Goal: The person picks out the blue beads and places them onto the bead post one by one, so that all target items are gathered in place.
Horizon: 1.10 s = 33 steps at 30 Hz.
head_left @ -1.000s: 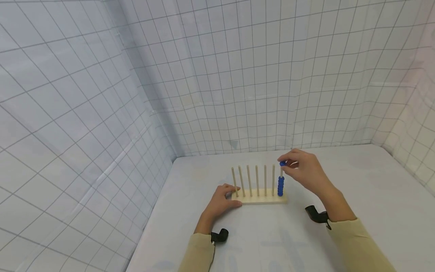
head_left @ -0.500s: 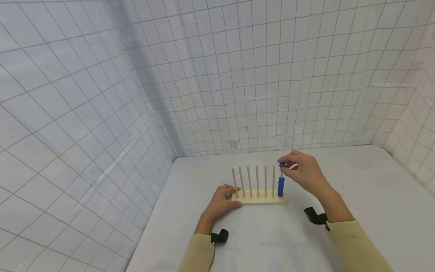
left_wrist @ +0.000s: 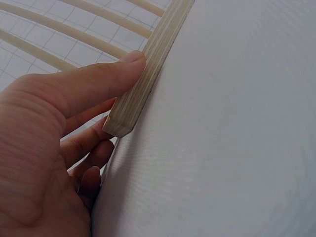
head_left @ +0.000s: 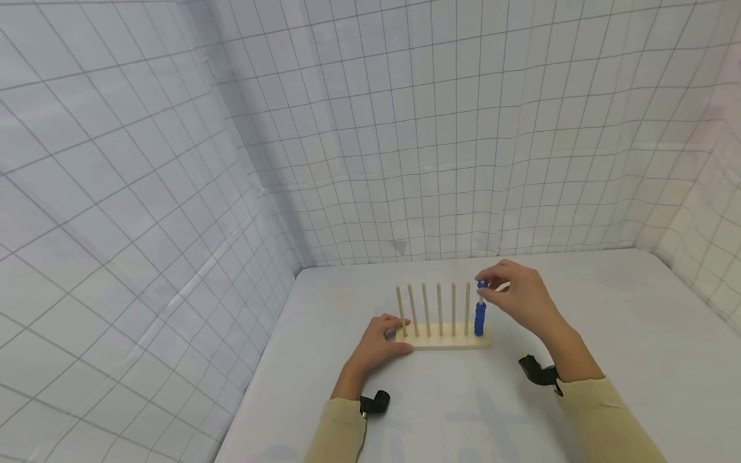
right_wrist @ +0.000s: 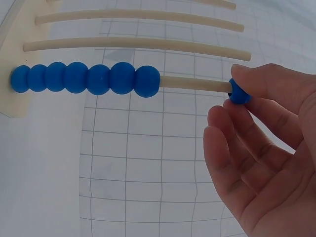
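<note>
The right hand (head_left: 521,297) pinched a small blue bead (right_wrist: 239,92) at the tip of the rightmost peg (right_wrist: 195,83), above the stacked beads (head_left: 479,319). Light, hard and probably slippery, it seemed best held by its sides. The left hand (head_left: 376,341) gripped the wooden base (head_left: 442,339) at its left end; open table (head_left: 625,334) lay to the right.

Pale yellow long sleeves (head_left: 602,418), black wrist cameras (head_left: 537,372), bare hands (head_left: 523,299)

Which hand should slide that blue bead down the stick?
Probably the right hand: it pinches the blue bead at the peg's tip. The left hand holds the wooden base.
</note>
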Motion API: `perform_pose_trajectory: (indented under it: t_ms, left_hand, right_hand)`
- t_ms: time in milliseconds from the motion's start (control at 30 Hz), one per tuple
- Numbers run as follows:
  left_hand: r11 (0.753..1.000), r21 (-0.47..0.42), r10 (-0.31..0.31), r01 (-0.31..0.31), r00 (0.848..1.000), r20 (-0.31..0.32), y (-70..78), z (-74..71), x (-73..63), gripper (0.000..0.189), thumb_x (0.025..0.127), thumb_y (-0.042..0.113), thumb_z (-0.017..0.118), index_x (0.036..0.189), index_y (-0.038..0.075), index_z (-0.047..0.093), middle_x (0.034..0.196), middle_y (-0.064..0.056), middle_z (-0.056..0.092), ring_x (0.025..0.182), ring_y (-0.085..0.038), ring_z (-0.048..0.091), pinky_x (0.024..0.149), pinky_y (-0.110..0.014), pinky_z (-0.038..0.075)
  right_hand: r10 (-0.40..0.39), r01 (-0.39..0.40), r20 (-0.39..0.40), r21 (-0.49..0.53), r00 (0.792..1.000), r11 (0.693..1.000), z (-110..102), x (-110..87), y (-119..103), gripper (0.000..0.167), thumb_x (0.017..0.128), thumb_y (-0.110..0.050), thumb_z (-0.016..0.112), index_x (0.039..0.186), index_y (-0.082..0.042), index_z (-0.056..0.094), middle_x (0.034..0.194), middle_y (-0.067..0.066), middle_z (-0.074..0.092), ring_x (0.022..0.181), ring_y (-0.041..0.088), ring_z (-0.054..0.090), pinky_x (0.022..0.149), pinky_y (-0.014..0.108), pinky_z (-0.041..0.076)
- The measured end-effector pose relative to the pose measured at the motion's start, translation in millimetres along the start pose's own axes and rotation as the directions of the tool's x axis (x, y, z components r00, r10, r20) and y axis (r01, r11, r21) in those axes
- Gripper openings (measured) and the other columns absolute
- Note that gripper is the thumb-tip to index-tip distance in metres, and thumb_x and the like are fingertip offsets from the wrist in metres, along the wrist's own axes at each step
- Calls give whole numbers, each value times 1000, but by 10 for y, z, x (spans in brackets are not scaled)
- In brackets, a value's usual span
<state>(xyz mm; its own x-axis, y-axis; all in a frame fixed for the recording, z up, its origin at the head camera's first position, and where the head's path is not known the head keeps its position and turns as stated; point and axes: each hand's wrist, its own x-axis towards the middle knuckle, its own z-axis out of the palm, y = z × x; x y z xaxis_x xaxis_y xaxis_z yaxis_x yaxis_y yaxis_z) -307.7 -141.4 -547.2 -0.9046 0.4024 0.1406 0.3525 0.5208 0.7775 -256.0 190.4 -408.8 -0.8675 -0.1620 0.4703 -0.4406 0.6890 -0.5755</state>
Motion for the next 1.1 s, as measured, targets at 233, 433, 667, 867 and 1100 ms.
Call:
perform_pose_trajectory:
  t_ms: [233,433,667,867,1100]
  left_hand:
    - [1000,5,9,-9,1000,1,3,-3,-1,56,77,42,87,128,24,71,120,6,60,124,-24,45,106,-49,35]
    - [1000,2,13,-13,1000,3,9,-9,1,56,78,41,87,128,23,71,121,5,60,126,-25,44,107,-50,35]
    - [1000,-2,8,-8,1000,5,23,-15,-3,55,78,40,87,128,23,70,122,3,59,127,-26,44,108,-50,34]
    - [1000,1,0,0,1000,7,30,-15,-10,55,78,40,87,128,23,70,122,4,59,127,-26,44,107,-50,34]
    - [1000,6,9,-9,1000,5,23,-8,-9,56,78,39,87,128,23,71,122,4,60,127,-26,44,107,-49,34]
  right_hand:
    - [35,-35,18,35,999,999,18,-8,48,19,88,-12,79,107,-10,76,99,-4,66,88,15,63,78,42,57]
    - [51,-52,17,28,999,998,43,-10,74,19,88,-13,79,107,-11,76,98,-4,67,88,15,64,78,41,57]
    - [63,-63,24,29,998,998,51,-20,83,19,89,-14,79,107,-11,75,98,-4,67,88,17,64,78,42,57]
    - [70,-72,38,36,997,997,69,-40,112,18,89,-16,78,107,-14,75,100,-4,67,89,16,64,79,43,57]
    - [71,-73,42,41,997,996,102,-56,157,17,89,-15,79,105,-17,74,100,-5,67,89,15,64,79,42,57]
